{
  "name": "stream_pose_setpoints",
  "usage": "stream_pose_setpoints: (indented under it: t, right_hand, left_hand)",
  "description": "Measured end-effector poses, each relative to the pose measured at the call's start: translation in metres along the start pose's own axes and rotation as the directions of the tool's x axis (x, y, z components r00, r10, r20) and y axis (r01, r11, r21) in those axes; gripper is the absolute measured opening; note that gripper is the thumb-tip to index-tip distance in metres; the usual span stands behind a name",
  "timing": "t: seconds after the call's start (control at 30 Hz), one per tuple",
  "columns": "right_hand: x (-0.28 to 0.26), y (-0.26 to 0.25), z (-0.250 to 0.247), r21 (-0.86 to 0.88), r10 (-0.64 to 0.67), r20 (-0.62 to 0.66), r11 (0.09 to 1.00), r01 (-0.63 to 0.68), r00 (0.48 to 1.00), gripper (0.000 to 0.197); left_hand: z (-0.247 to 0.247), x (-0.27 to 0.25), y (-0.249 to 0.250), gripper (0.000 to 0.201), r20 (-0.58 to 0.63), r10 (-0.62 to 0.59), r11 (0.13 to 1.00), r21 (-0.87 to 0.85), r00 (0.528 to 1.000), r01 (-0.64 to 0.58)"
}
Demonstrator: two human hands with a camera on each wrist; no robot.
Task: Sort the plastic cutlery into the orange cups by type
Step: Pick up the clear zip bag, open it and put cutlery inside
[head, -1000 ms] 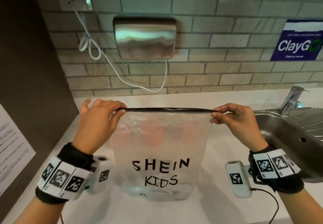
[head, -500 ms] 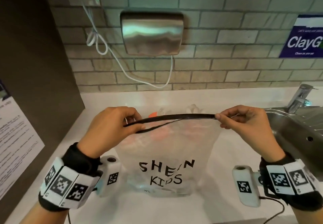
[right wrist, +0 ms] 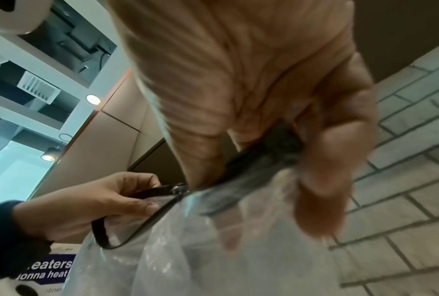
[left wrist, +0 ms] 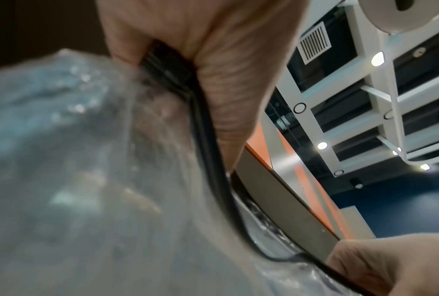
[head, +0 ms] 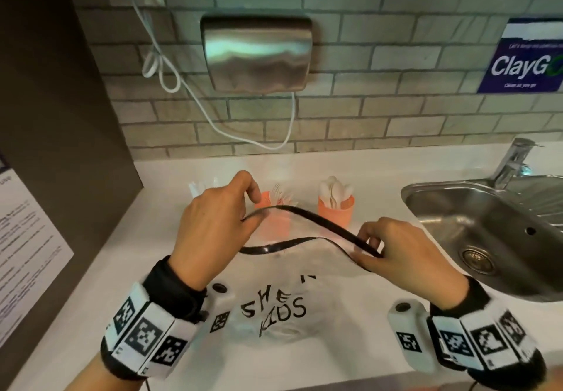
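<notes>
from the head view i see what neither wrist camera gives me: the orange cups at the back of the white counter (head: 359, 159), beyond my hands. the right cup (head: 336, 209) stands upright, spoons (head: 334, 191) bowl-up, handles down. the middle cup (head: 271, 217) shows partly through the bag, forks (head: 281, 194) poking up, tines upward. white cutlery tips (head: 199, 186) stick up behind my left hand; i cannot tell the cup under them.

between me and the cups is a clear plastic bag (head: 274, 293) printed "shein kids", slumped on the counter. its black zip strip (head: 320, 226) runs left to right between my hands, its two sides parted into a loop so the mouth gapes.

my left hand (head: 213, 232) is knuckles-up, wrist raised, pinching the strip's left end. the left wrist view shows that close: thumb and finger clamped on the ribbed black strip (left wrist: 167, 74), plastic (left wrist: 61, 160) hanging below. my right hand (head: 405, 253) sits lower and nearer the steel sink (head: 487, 207), fingers curled, pinching the right end. the right wrist view confirms it, blurred: fingers (right wrist: 322, 180) closed on the dark strip (right wrist: 263, 156), the left hand (right wrist: 86, 204) across at the other end. the hands are apart, each gripping the bag.

a steel hand dryer (head: 257, 52) hangs on the tiled wall above.
</notes>
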State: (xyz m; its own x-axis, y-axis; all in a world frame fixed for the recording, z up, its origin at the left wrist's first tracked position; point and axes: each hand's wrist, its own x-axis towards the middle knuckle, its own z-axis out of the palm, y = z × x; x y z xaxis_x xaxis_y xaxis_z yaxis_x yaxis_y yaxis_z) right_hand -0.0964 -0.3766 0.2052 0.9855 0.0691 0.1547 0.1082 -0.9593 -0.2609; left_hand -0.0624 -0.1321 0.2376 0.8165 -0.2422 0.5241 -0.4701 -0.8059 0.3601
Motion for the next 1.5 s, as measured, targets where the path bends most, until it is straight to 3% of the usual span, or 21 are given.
stream_pose_setpoints:
  t: [0.1,0.23,0.37,0.47,0.53,0.6,0.63,0.67,0.73,0.8,0.87,0.93,1.0,1.07,1.1,1.17,1.23,1.3,1.37,1.43,1.5]
  right_hand:
    - [0.0,0.005,0.005,0.373,0.066,-0.052,0.927,-0.042,0.996,0.019]
    - [0.002,-0.007,0.008,0.907,0.192,-0.082,0.42,-0.006,0.978,0.03]
    - [0.001,-0.029,0.024,1.0,0.225,0.002,0.009,-0.004,0.974,0.03]
    - [0.002,-0.031,0.032,0.943,0.256,0.153,-0.326,-0.064,0.954,0.024]
    - [0.001,-0.028,0.037,0.872,0.248,0.271,-0.472,-0.128,0.93,0.023]
    - [-0.005,-0.026,0.042,0.892,0.176,0.307,-0.396,-0.218,0.935,0.015]
    - [-0.01,-0.025,0.046,0.944,0.115,0.275,-0.222,-0.246,0.954,0.008]
    - [-0.015,-0.023,0.052,0.971,0.041,0.231,0.057,-0.233,0.972,0.012]
    - [-0.024,-0.02,0.068,0.805,-0.125,0.198,0.586,-0.088,0.972,0.036]
    - [-0.026,-0.02,0.084,0.651,-0.119,0.218,0.757,-0.054,0.969,0.042]
    - [-0.023,-0.019,0.091,0.682,-0.07,0.263,0.719,-0.135,0.962,0.03]
    - [-0.016,-0.013,0.088,0.747,-0.03,0.418,0.58,-0.324,0.908,0.028]
    - [-0.01,-0.004,0.078,0.817,-0.052,0.53,0.299,-0.493,0.846,0.027]
    - [-0.003,0.007,0.066,0.857,-0.037,0.509,-0.066,-0.511,0.86,0.046]
    - [0.001,0.013,0.064,0.857,-0.007,0.472,-0.228,-0.461,0.881,0.053]
    - [0.008,0.015,0.061,0.832,0.03,0.391,-0.438,-0.339,0.92,0.057]
    - [0.014,0.007,0.063,0.808,0.063,0.356,-0.523,-0.273,0.932,0.045]
    - [0.018,-0.001,0.072,0.801,0.151,0.346,-0.562,-0.207,0.926,0.01]
    - [0.021,-0.002,0.079,0.804,0.235,0.327,-0.577,-0.14,0.915,0.019]
    - [0.02,0.006,0.085,0.845,0.285,0.327,-0.515,-0.144,0.901,0.027]
    - [0.015,0.015,0.091,0.943,0.271,0.268,-0.269,-0.195,0.925,0.019]
  left_hand:
    - [0.003,-0.01,-0.002,0.045,0.194,-0.08,0.966,0.258,0.978,0.028]
    - [0.034,-0.023,-0.021,0.047,0.4,-0.242,0.879,0.477,0.884,0.024]
    - [0.078,-0.043,-0.041,0.04,0.527,-0.311,0.877,0.48,0.791,0.025]
    - [0.092,-0.049,-0.058,0.025,0.446,-0.361,0.905,0.378,0.819,0.193]
    - [0.093,-0.045,-0.069,0.009,0.343,-0.392,0.917,0.218,0.854,0.333]
    - [0.09,-0.036,-0.078,0.015,0.275,-0.477,0.836,-0.152,0.835,0.528]
    - [0.088,-0.031,-0.08,0.019,0.286,-0.542,0.683,-0.399,0.79,0.612]
    - [0.087,-0.026,-0.079,0.021,0.35,-0.586,0.456,-0.603,0.731,0.654]
    - [0.089,-0.022,-0.074,0.02,0.536,-0.553,0.037,-0.749,0.638,0.661]
    - [0.099,-0.021,-0.076,0.018,0.624,-0.505,-0.201,-0.757,0.596,0.621]
    - [0.108,-0.021,-0.079,0.014,0.621,-0.511,-0.258,-0.77,0.594,0.584]
    - [0.111,-0.021,-0.077,0.014,0.556,-0.566,-0.156,-0.798,0.609,0.582]
    - [0.107,-0.024,-0.074,0.019,0.44,-0.605,0.094,-0.788,0.664,0.608]
    - [0.102,-0.033,-0.073,0.02,0.419,-0.505,0.394,-0.666,0.754,0.633]
    - [0.1,-0.038,-0.072,0.012,0.493,-0.396,0.527,-0.568,0.774,0.632]
    - [0.109,-0.056,-0.069,0.028,0.682,-0.231,0.787,-0.289,0.694,0.546]
    - [0.125,-0.074,-0.063,0.04,0.725,-0.238,0.916,-0.053,0.646,0.397]
    - [0.137,-0.086,-0.058,0.036,0.669,-0.266,0.923,-0.03,0.695,0.382]
    - [0.141,-0.085,-0.06,0.016,0.637,-0.299,0.864,-0.134,0.71,0.484]
    - [0.137,-0.078,-0.071,0.017,0.62,-0.385,0.654,-0.338,0.683,0.676]
    - [0.12,-0.067,-0.079,0.016,0.656,-0.463,0.306,-0.513,0.596,0.802]
